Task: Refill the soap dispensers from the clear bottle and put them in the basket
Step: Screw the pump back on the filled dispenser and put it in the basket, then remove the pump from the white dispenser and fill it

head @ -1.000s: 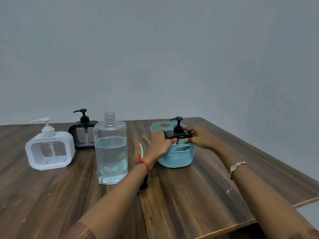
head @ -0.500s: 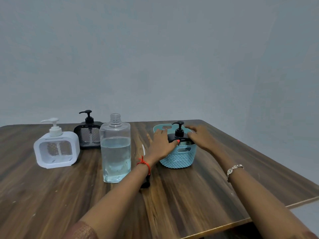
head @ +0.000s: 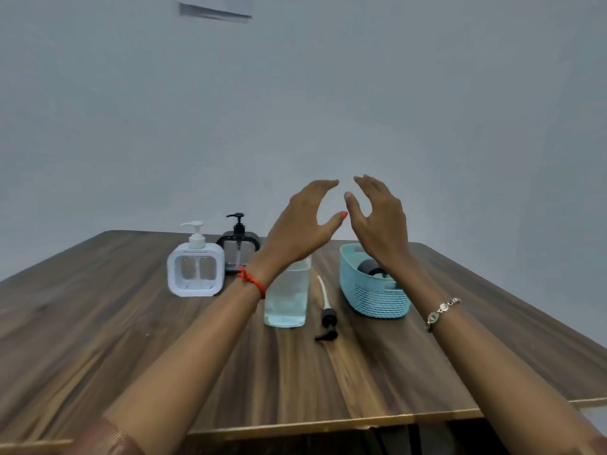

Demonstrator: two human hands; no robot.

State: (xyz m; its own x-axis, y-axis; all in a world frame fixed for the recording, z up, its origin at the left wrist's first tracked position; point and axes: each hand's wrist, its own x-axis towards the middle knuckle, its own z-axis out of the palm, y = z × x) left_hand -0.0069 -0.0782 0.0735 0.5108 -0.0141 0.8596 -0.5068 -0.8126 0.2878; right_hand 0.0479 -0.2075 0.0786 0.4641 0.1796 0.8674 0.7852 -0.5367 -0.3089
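A black soap dispenser (head: 369, 267) sits inside the teal basket (head: 371, 298) on the right, mostly hidden behind my right wrist. My left hand (head: 303, 226) and my right hand (head: 377, 218) hover in the air above the table, fingers spread, holding nothing. The clear bottle (head: 287, 295), uncapped and part full of liquid, stands behind my left wrist. A white dispenser (head: 196, 269) and a second black dispenser (head: 237, 249) stand at the left.
A loose black pump head with a white tube (head: 327, 318) lies on the wooden table (head: 98, 339) between the bottle and the basket. The table's front edge runs close below my forearms. A paper hangs on the wall (head: 215, 8).
Both hands let go of the black dispenser, left it in the basket, and rose up and apart from it. The view tilted up.
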